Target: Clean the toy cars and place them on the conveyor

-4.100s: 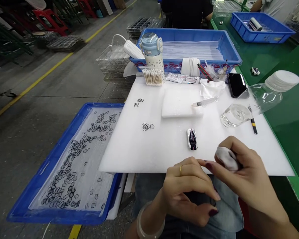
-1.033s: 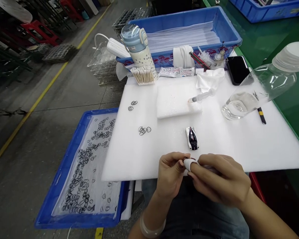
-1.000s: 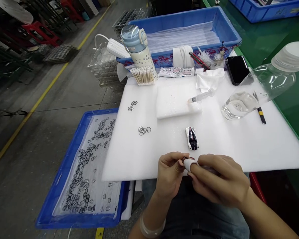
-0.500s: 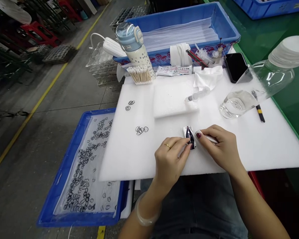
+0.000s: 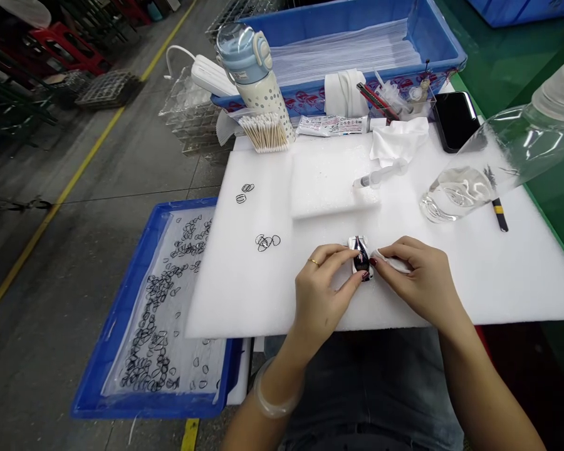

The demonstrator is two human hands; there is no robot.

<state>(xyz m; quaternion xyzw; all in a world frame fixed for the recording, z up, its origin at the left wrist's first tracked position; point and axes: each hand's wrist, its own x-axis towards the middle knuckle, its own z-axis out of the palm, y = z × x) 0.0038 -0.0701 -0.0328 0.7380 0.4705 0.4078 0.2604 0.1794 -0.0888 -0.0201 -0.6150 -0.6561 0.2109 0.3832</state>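
A small dark, bottle-shaped piece with a pale edge (image 5: 360,255) lies on the white foam sheet (image 5: 489,282). My left hand (image 5: 320,294) grips it, index finger on its left side and thumb at its lower end. Just to its right, my right hand (image 5: 418,275) pinches a folded white cloth (image 5: 396,263), its fingertips close to the piece's right edge. Thin black rings (image 5: 267,242) lie to the left on the foam. Behind the piece, a clear syringe (image 5: 380,175) rests across a smaller foam block (image 5: 329,188).
A tilted clear bottle of liquid (image 5: 455,188) is at right, near a phone (image 5: 455,122) and a black-and-yellow tool (image 5: 499,215). Cotton swabs (image 5: 264,133) and a dotted flask (image 5: 267,97) stand behind. A blue tray (image 5: 117,307) of black rings sits lower left.
My left fingers have shifted on the dark piece, the thumb now pressing its lower end. My right hand with the cloth stays beside it. The view has moved slightly.
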